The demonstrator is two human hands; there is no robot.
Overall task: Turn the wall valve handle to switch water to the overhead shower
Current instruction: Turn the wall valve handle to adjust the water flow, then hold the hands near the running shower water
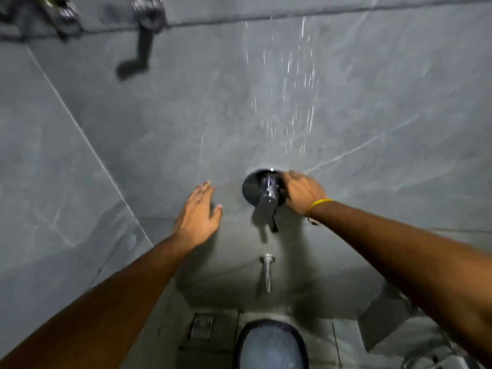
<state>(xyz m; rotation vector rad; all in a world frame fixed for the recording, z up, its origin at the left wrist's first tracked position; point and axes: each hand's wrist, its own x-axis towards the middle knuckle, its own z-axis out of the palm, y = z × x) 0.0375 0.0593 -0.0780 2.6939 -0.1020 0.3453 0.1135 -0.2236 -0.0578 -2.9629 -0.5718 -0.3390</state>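
A dark chrome wall valve (259,191) with a round backplate is set in the grey tiled wall at centre. Its lever handle (270,211) points downward. My right hand (299,193) curls around the right side of the valve body, fingers closed on it; a yellow band circles that wrist. My left hand (198,217) hovers open to the left of the valve, fingers spread, close to the wall without holding anything. Water drops (290,91) fall in streaks from above, in front of the wall. A chrome spout (267,271) sticks out below the valve.
A blue bucket (271,344) stands on the floor under the spout. A square floor drain (202,326) lies left of it. Chrome taps and hooks (147,12) are mounted at the top left. A wall corner runs diagonally on the left.
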